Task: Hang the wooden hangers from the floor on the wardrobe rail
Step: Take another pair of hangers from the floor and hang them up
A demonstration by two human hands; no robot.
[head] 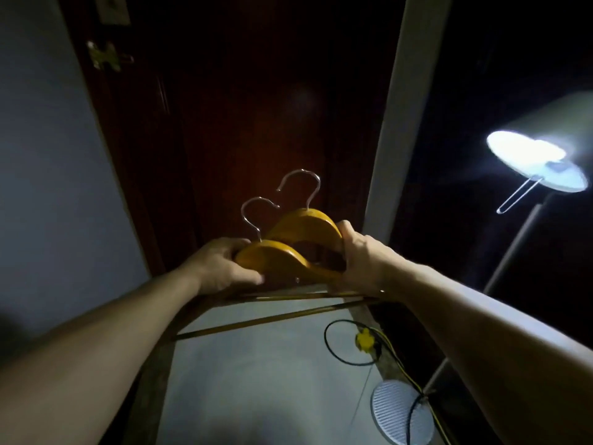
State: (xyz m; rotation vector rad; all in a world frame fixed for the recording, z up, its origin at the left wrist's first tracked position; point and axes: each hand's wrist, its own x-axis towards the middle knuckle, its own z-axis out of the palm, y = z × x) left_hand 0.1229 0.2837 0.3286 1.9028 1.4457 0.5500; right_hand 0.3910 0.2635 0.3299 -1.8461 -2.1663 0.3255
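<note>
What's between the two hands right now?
In the head view, two wooden hangers span between the left hand and right hand, hooks up.

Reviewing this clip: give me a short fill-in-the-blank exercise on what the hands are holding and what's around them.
1. Together the left hand and right hand hold ____ wooden hangers.
2. Each hanger's metal hook points ____.
3. The lit floor lamp stands on the person's ____ side.
4. The plug on the floor is coloured ____.

Missing words: two; up; right; yellow
</note>
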